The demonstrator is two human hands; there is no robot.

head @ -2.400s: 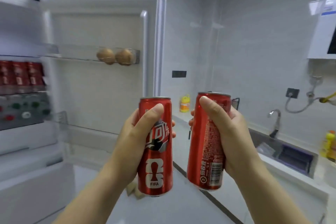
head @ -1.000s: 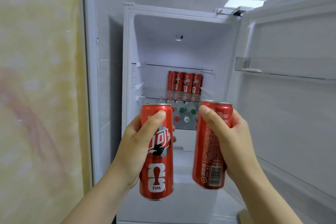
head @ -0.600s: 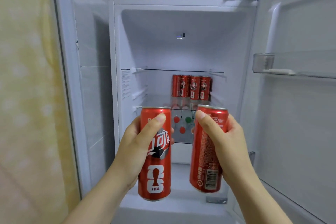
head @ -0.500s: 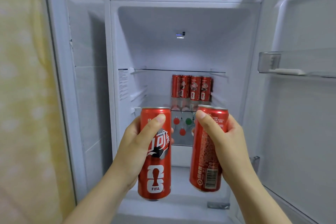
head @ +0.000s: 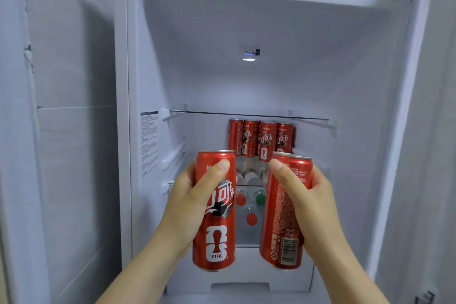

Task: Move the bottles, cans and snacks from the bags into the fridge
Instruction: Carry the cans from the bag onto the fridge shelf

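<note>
The left hand [head: 187, 207] grips one red can [head: 214, 212] and the right hand [head: 311, 207] grips another can [head: 283, 219], both upright before the open fridge [head: 271, 32], below its row of cans [head: 261, 139].

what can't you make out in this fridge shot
Head view only:
- Row of cans at the back: four fronts show; any behind are hidden.
- Bottles below: only caps show between the left can in the left hand and the right can in the right hand.
- Sticker on the fridge wall: print too small.
- Door: cut off at the right edge.
</note>
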